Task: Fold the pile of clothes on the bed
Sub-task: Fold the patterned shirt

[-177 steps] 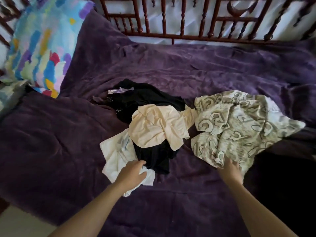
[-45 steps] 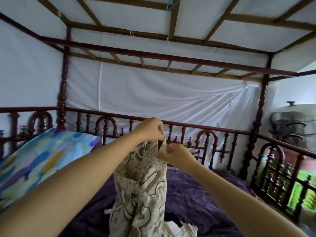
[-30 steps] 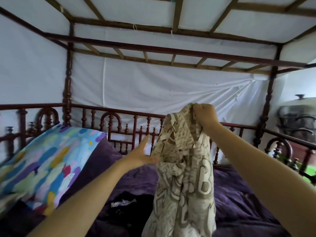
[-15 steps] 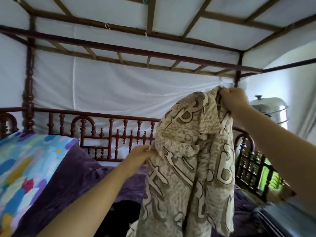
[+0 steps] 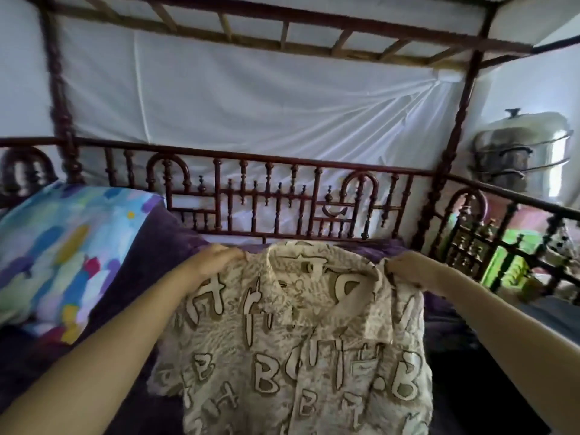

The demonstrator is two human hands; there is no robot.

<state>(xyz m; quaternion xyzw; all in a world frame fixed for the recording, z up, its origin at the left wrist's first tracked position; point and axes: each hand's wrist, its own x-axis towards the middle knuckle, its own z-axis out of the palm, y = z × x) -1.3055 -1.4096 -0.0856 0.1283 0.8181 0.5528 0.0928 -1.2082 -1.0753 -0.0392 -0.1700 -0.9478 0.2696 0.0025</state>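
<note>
A beige collared shirt (image 5: 301, 350) printed with large letters hangs spread out in front of me above the bed. My left hand (image 5: 216, 260) grips its left shoulder and my right hand (image 5: 408, 270) grips its right shoulder, so the collar sits between them. The shirt hides the rest of the clothes pile on the purple bedspread (image 5: 138, 277).
A multicoloured pillow (image 5: 62, 255) leans at the left. The dark red wooden bed rail (image 5: 282, 202) runs behind the shirt and down the right side. White cloth covers the canopy frame. A large metal pot (image 5: 518, 146) stands beyond the rail at the right.
The shirt hung bunched from my raised right hand; both hands now hold it lower by the shoulders, spread wide. My view has tilted down.
</note>
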